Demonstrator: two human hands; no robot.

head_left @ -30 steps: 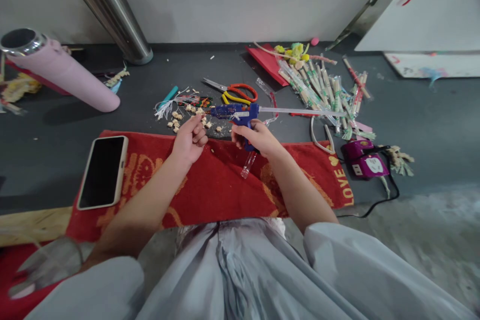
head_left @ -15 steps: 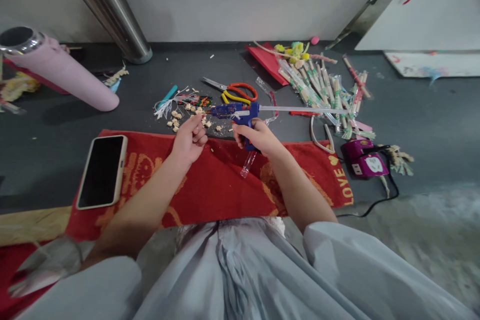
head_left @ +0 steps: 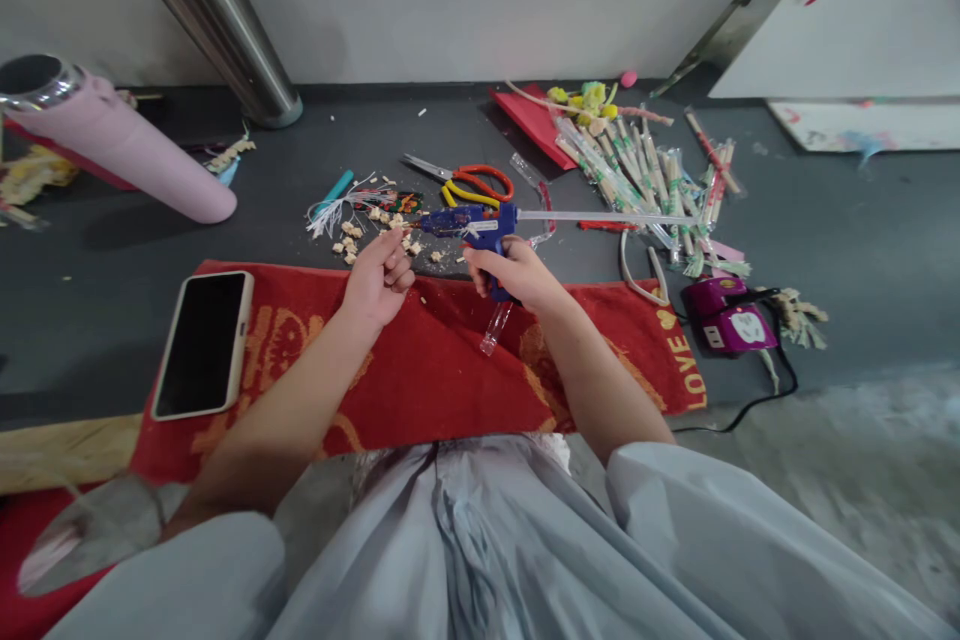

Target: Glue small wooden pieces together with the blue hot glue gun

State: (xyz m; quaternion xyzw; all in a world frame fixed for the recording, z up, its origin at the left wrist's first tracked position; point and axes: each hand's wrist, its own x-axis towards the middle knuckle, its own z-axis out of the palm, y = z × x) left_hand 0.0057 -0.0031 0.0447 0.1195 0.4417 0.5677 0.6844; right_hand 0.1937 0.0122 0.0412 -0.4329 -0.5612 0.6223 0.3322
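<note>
My right hand [head_left: 521,272] is wrapped round the handle of a blue hot glue gun [head_left: 457,221], whose nozzle points left. A long clear glue stick [head_left: 600,216] sticks out of its back end. My left hand [head_left: 379,280] is closed in a pinch just at the nozzle; whatever is between the fingertips is too small to make out. Small pale star-shaped pieces [head_left: 350,242] lie scattered beside the left fingers. Behind them are a bundle of white threads [head_left: 335,212] and a teal stick [head_left: 337,187]. Scissors [head_left: 480,185] with orange and yellow handles rest behind the glue gun.
A red towel [head_left: 450,370] lies under my forearms, with a phone [head_left: 202,344] on its left. A pink bottle [head_left: 127,145] and a steel flask [head_left: 225,30] stand left. Many wrapped sticks [head_left: 637,170] and a purple plug block [head_left: 727,317] with a black cord lie right.
Almost nothing differs. Both hands and the glue gun stay in the same place, with only a very slight shift of the view.
</note>
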